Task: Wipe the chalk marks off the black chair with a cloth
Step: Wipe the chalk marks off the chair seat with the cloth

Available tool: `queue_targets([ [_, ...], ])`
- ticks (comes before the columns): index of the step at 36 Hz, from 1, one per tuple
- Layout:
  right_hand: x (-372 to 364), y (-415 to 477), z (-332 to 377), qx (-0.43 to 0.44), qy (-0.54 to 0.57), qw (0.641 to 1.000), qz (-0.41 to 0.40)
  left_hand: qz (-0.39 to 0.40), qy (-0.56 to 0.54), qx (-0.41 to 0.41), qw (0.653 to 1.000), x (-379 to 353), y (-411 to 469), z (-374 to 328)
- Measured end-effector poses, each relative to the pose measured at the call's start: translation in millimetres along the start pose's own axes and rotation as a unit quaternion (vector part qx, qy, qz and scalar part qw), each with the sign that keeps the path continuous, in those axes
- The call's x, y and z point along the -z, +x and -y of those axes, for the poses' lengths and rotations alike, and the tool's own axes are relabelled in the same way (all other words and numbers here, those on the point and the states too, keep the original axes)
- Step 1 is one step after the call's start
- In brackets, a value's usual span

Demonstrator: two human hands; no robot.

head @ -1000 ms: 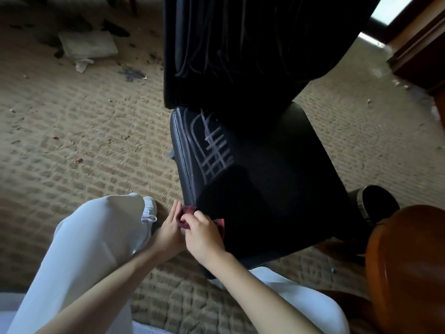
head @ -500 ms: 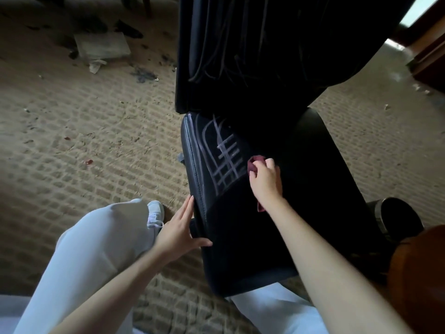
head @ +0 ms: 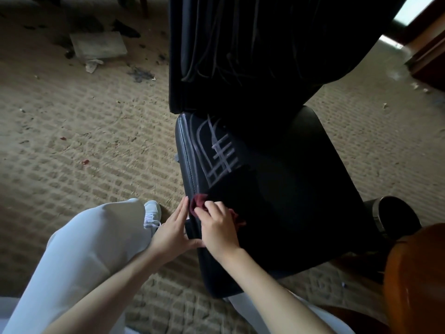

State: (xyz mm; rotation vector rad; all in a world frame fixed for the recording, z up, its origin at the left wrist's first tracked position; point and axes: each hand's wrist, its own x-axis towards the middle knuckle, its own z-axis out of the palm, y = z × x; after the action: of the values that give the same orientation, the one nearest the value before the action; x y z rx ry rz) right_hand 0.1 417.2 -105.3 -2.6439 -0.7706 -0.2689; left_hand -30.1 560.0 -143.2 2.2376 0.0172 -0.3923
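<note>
The right hand has curled fingers bunched round the dark red cloth and presses it onto the near left edge of the black chair seat. Half a second ago this hand was farther up the seat, just beside the grid of chalk marks; it has since drawn back toward the person, to about where it was a second ago. The left hand lies with straight fingers flat against the side of the seat and its thumb stretched toward the right wrist. Earlier the two hands were well apart; now they sit together, nearly touching, with the cloth between their fingertips. The grid and the long curved strokes beside it look the same as before, and they end at a dark band of seat just above the cloth. Fainter chalk lines run down the backrest. A white trouser leg and a white shoe are just left of the chair on the patterned carpet.
</note>
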Motion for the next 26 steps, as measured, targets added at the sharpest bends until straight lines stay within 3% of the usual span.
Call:
queue_targets([
  [7,9.0,-8.4,4.8,0.038,0.052,0.996,0.067,-0.016,-0.017,-0.010,1.000,-7.5,-1.8,5.3],
  [13,45.2,71.8,-55.8,-0.156,0.050,0.986,-0.019,-0.006,-0.010,-0.023,1.000,-0.6,1.3,0.7],
  [20,35.0,114.4,-112.6,-0.266,0.022,0.962,0.053,-0.032,-0.004,-0.018,0.999,18.7,16.6,4.4],
  [26,21.1,82.7,-72.5,-0.199,0.030,0.978,0.052,-0.021,0.023,-0.040,0.999,23.2,24.8,3.1],
])
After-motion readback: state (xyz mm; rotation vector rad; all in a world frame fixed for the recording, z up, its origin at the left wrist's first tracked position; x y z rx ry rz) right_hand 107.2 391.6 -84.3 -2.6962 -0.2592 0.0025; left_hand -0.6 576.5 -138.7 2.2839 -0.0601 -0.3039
